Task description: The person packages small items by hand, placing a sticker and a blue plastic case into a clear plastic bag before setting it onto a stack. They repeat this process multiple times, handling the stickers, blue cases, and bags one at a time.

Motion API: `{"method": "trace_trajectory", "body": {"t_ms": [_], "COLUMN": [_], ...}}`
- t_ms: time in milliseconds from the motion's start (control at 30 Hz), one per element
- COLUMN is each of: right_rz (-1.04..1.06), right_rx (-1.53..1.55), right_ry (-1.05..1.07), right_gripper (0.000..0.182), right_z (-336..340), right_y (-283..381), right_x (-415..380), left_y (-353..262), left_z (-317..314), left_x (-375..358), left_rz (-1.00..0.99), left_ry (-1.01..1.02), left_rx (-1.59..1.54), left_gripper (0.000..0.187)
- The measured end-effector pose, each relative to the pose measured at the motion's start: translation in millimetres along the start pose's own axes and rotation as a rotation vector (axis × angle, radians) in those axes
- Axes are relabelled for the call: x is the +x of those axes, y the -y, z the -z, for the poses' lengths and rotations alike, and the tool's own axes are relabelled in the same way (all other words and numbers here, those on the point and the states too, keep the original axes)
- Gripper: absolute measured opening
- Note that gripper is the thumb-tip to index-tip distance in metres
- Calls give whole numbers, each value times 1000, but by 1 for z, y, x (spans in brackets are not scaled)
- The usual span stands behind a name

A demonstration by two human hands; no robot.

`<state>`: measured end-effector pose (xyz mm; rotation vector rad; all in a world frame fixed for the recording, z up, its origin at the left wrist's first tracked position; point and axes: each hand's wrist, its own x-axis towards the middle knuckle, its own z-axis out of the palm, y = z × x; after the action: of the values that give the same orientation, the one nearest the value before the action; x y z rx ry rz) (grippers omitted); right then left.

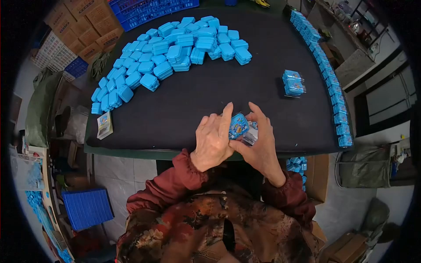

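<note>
Close to the table's front edge, a small blue box [238,126] with a colourful printed picture on its face is held between both hands. My left hand [212,139] is closed on the box's left side, its index finger pointing up along the edge. On the other side, my right hand [262,151] curves around the box, thumb at its lower edge and fingers at its upper right. A piece of clear, shiny plastic [251,136] shows between the right thumb and fingers, against the box.
A large heap of plain blue boxes [175,52] covers the table's far left. Printed blue boxes [293,83] are stacked at the right, and a long row of them [333,90] lines the right edge. Printed cards [105,126] lie at the left edge. A cardboard carton [316,177] stands below.
</note>
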<state>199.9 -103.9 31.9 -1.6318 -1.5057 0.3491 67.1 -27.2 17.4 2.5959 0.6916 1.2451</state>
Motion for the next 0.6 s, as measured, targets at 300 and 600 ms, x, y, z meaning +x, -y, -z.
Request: {"method": "trace_trajectory", "body": {"t_ms": [300,600], "right_rz": [-119,212], "right_rx": [-164,-232], "right_ry": [36,66], "right_gripper": [95,92], "right_z": [24,33], "right_y": [-2,-3], "right_x": [10,9], "left_y": [-13,-1], "left_z": [-36,10], "left_x": [9,17], "left_rz": [2,694], "left_ry": [-82,284], "left_rx": [-94,-1286], "left_gripper": [71,78]}}
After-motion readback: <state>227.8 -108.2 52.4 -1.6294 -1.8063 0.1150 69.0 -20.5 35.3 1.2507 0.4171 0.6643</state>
